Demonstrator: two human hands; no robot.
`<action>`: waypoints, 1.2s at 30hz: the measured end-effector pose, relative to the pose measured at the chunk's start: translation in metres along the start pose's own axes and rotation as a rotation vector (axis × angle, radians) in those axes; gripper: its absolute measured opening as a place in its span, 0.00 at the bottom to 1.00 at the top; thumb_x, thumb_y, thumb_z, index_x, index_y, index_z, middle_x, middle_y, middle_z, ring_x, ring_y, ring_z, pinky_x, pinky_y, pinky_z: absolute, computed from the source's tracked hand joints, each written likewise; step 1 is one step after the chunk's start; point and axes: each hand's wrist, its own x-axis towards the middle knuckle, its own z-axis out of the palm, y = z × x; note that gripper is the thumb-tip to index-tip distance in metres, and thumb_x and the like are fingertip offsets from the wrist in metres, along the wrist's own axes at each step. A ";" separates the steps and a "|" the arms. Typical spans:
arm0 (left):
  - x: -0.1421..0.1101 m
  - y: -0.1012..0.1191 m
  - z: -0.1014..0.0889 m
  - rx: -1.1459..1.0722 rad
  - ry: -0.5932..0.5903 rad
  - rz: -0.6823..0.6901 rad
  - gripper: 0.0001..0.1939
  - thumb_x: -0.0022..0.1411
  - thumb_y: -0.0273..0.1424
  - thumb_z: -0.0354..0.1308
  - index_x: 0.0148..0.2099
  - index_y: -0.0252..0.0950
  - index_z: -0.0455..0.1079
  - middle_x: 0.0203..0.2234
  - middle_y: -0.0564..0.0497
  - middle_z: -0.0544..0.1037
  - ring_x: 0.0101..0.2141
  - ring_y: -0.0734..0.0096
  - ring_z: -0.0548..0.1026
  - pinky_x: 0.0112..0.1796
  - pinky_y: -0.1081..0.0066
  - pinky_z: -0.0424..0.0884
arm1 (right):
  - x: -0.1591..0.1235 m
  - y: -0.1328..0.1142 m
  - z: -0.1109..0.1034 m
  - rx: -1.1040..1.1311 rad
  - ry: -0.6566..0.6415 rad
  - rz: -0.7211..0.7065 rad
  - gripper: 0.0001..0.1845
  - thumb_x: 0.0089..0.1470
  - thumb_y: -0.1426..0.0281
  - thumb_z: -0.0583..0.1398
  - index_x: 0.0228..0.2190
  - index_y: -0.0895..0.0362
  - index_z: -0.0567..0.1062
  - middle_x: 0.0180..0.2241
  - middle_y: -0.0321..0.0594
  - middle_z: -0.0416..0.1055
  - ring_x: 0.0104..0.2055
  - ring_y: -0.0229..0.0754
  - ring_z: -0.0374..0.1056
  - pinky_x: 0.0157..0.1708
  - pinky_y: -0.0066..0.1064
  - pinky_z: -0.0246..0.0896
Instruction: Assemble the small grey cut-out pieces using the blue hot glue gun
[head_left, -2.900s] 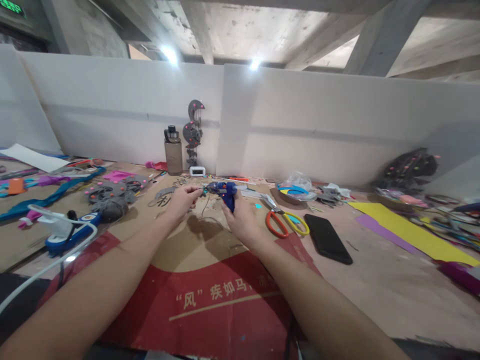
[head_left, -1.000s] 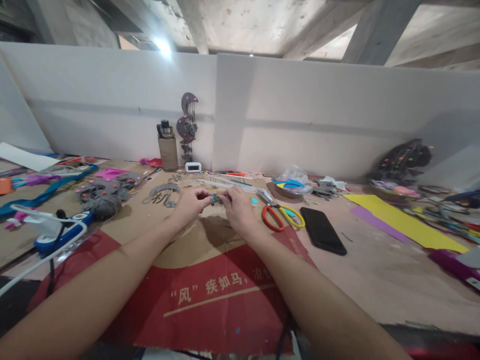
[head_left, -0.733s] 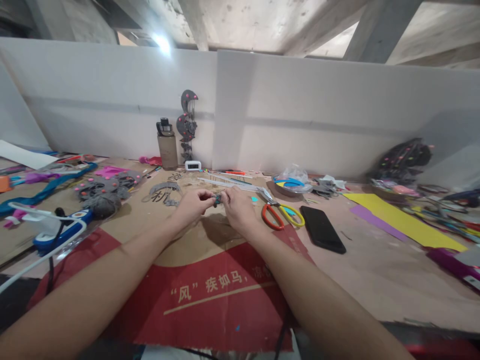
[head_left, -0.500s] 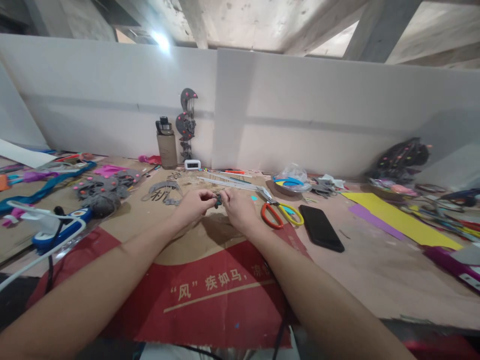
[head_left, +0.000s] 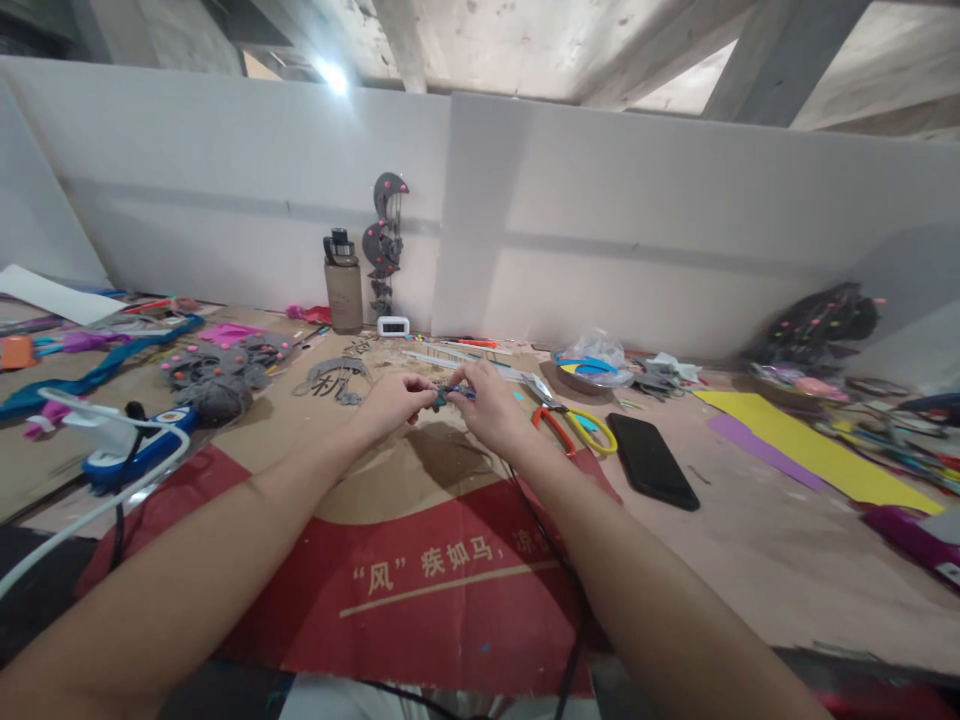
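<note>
Over the cardboard sheet (head_left: 360, 500), my two hands meet at the middle of the table. The thumb and fingers of my left hand (head_left: 397, 402) pinch a small dark green piece (head_left: 439, 400). From the right, my right hand (head_left: 489, 402) has its fingers closed round a thin blue-purple item (head_left: 462, 392), whose tip touches or nearly touches the green piece. The item is too small to name. Just right of my right hand lie scissors (head_left: 555, 425) with one red and one yellow handle.
A black phone (head_left: 652, 462) lies right of the scissors. Behind stand a bottle (head_left: 343, 295), a small white clock (head_left: 393, 327) and a plastic-wrapped bowl (head_left: 589, 370). Left are a blue power strip (head_left: 139, 450) with white cable and grey yarn pieces (head_left: 225, 375). Yellow sheet (head_left: 817, 445) lies right.
My right hand has turned and opened slightly, so the blue-purple item now shows between its fingers. My left hand stays by the green piece. The whole view has shifted slightly.
</note>
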 end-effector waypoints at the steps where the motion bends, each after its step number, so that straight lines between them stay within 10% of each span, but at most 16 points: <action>1: 0.000 0.000 0.000 -0.016 -0.007 -0.007 0.12 0.48 0.37 0.58 0.30 0.33 0.73 0.18 0.53 0.70 0.16 0.79 0.63 0.18 0.76 0.59 | 0.000 0.000 0.000 0.003 -0.010 -0.015 0.02 0.51 0.73 0.56 0.30 0.56 0.69 0.34 0.40 0.64 0.40 0.41 0.60 0.40 0.32 0.56; 36: -0.004 0.002 0.006 0.027 -0.188 0.057 0.12 0.49 0.38 0.59 0.33 0.34 0.75 0.20 0.52 0.72 0.19 0.77 0.64 0.21 0.76 0.61 | 0.000 0.001 0.003 -0.317 -0.077 0.023 0.13 0.60 0.64 0.50 0.28 0.56 0.68 0.31 0.41 0.68 0.33 0.40 0.61 0.31 0.30 0.48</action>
